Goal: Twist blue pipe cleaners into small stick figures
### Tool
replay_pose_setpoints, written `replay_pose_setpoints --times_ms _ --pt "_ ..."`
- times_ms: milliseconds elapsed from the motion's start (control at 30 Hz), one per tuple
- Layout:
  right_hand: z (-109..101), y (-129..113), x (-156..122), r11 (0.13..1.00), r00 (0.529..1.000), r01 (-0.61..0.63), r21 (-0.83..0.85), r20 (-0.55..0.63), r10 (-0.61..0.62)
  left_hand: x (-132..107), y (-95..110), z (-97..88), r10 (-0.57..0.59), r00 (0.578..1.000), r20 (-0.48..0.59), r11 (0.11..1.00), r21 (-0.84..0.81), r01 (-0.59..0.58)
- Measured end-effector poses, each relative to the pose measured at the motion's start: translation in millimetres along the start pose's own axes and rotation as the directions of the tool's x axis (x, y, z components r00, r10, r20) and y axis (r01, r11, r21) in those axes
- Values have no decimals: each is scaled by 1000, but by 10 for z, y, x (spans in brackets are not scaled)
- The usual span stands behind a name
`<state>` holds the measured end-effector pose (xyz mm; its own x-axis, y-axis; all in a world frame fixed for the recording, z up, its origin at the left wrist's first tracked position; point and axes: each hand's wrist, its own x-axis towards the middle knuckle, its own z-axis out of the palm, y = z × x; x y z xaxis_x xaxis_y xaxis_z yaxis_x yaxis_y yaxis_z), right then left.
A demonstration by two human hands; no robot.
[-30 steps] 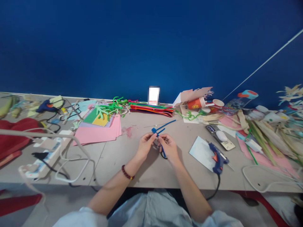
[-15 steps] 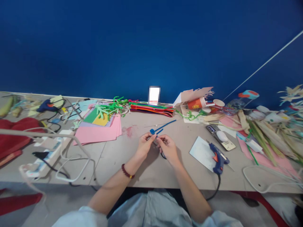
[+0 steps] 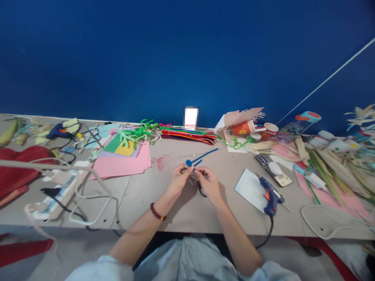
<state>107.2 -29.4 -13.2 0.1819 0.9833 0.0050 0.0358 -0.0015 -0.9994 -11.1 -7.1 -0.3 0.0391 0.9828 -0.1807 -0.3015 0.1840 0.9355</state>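
Observation:
A blue pipe cleaner (image 3: 205, 155) with a coiled end is pinched between the fingers of my left hand (image 3: 178, 180), and its long straight end points up to the right. A shorter blue end juts out just below. My right hand (image 3: 209, 182) is closed close beside, fingertips pressed near the same piece. A dark loop (image 3: 201, 191) shows beneath the right fingers; it looks like a tool handle, mostly hidden by the hand. Both hands are together just above the table (image 3: 164, 199).
Coloured pipe cleaners (image 3: 189, 136) lie along the blue wall. Pink paper sheets (image 3: 117, 168) are at left, beside a power strip (image 3: 63, 193) with loose cables. On the right are a glue gun (image 3: 272, 197), a phone (image 3: 284, 178), paper cups (image 3: 244, 128) and corn husks (image 3: 325, 171).
Almost nothing differs. The right fingers have shifted very slightly around the blue pipe cleaner; the left hand stays in place.

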Motion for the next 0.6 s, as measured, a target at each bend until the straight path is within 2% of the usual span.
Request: replay_pose_setpoints --times_ms 267,433,600 --pt "2 10 -1 1000 1000 -14 23 13 14 2 31 -7 121 993 -3 989 83 -120" --pt "-16 21 18 995 998 -56 88 -27 58 12 17 -8 30 999 25 998 51 -31" --pt "-12 22 56 975 992 -103 197 -48 114 -14 9 20 -8 991 137 999 46 2"
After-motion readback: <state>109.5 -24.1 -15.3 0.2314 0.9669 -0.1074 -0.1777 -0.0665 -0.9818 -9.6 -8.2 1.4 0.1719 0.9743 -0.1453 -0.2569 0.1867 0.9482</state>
